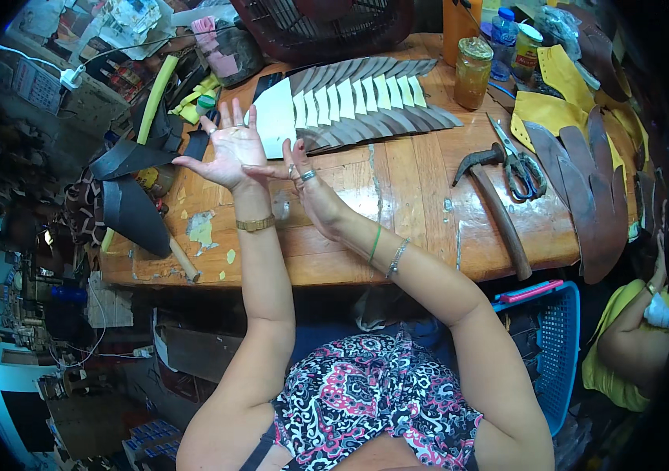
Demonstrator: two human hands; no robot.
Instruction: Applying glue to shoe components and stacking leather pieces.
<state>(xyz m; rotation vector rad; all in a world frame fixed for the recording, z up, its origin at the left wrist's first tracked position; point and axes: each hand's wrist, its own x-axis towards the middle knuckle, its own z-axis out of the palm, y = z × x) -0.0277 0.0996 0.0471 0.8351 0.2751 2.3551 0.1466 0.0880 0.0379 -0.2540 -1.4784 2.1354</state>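
Note:
My left hand [231, 154] is turned palm up with its fingers spread, above the near side of the wooden table [413, 188]. My right hand [311, 184] reaches across to it, one finger pointing at the heel of the left palm; whether it touches, I cannot tell. Neither hand holds anything. Just beyond them lies a fanned row of overlapping grey-brown leather pieces [421, 127], with pale strips [348, 102] along the middle and a larger pale piece [273, 118] at the left end.
Right of my hands lie a hammer [499, 212] and scissors [521, 166]. Brown leather pieces [585, 204] and yellow ones [550, 114] hang over the right edge. A glass jar [472, 74] stands behind. A blue basket [558, 345] is below; another person [632, 345] sits far right.

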